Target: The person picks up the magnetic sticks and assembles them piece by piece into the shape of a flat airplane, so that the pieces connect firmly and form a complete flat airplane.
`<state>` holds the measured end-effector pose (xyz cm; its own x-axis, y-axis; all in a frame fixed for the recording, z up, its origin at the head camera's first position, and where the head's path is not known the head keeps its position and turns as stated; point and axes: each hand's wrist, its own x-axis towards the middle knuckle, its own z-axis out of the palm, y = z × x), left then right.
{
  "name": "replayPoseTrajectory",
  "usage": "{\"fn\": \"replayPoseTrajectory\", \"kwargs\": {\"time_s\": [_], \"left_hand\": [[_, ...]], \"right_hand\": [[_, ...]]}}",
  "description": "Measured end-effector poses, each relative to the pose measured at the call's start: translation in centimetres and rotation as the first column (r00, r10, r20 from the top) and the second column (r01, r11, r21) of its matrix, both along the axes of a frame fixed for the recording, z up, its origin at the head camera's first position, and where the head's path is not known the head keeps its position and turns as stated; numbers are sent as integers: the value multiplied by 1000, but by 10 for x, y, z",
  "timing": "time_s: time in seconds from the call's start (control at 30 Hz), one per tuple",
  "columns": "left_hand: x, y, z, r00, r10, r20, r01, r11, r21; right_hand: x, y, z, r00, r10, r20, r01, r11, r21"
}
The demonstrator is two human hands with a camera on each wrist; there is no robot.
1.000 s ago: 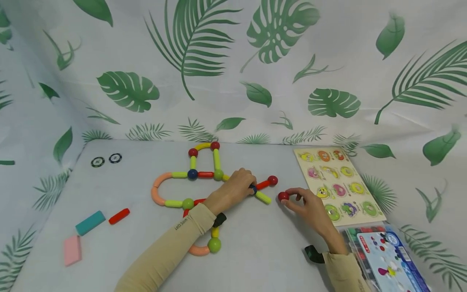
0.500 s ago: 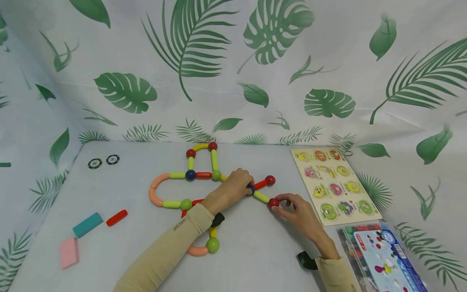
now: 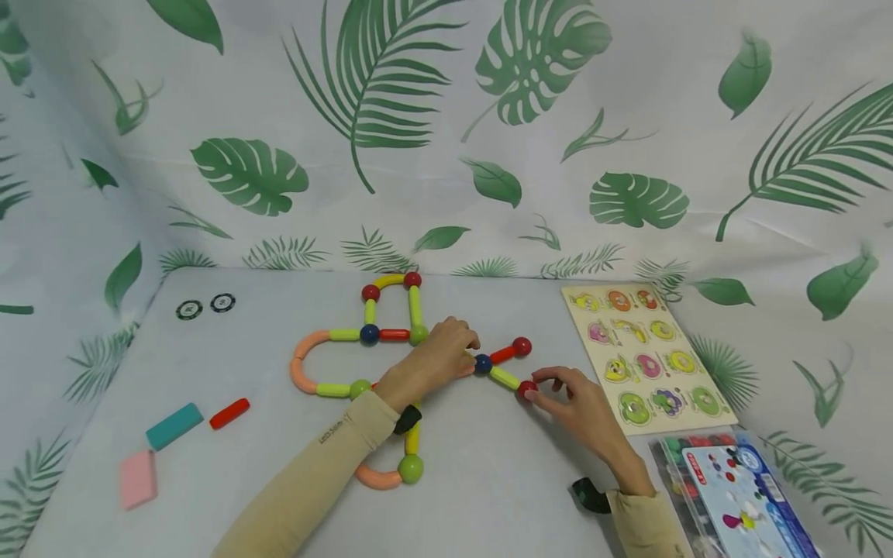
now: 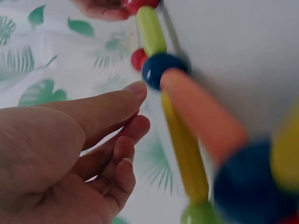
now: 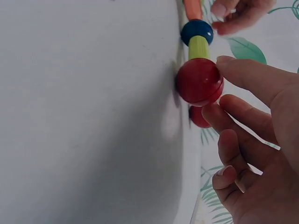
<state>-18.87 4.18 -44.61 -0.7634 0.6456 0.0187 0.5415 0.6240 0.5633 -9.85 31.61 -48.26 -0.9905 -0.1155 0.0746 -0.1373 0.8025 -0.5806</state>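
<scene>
My right hand pinches a red ball between thumb and fingers. That ball meets the free end of a lime stick, whose other end joins a dark blue ball. A red stick with another red ball also branches from the blue ball. My left hand, fingers loosely bent and holding nothing, is beside the blue ball; in the left wrist view a small gap shows between its thumb tip and the ball. An orange stick and a yellow stick run back from that ball, mostly hidden by the left hand in the head view.
The rest of the ball-and-stick figure, with curved orange pieces, spreads left and under the left forearm. A fruit puzzle board and a parts box lie right. Teal, pink and red pieces and two round chips lie left.
My right hand has brought the red ball leftward onto the lime stick's end. My left hand has let go of the blue ball and drawn slightly back to the left.
</scene>
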Motion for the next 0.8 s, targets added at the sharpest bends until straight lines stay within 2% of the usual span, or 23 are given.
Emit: {"fn": "replayPoseTrajectory", "kwargs": {"time_s": [0.1,0.23,0.33,0.43,0.5,0.57,0.63,0.8], "left_hand": [[-1,-29,1,999,47,-12,-46,998,46],[8,-94,-2,982,181,-52,-175,979,102],[24,-154,-8,946,315,-73,-308,946,102],[47,-211,-15,897,433,-93,-426,901,82],[63,-241,-18,870,482,-107,-477,876,72],[77,-262,-20,854,506,-117,-503,862,58],[86,-276,-21,854,507,-115,-509,861,21],[100,-294,-25,872,487,-55,-490,867,-92]], "right_hand": [[-2,0,0,1000,5,1,-5,1000,-7],[-5,-2,1,1000,4,-2,-4,1000,7],[-7,-3,2,1000,-3,3,3,1000,11],[-8,-4,3,1000,-10,17,10,1000,18],[-8,-4,4,999,-19,26,18,1000,22],[-8,-2,4,999,-23,33,23,999,22],[-9,-1,3,999,-20,35,20,1000,13],[-10,-6,-5,999,9,43,-8,1000,-20]]}}
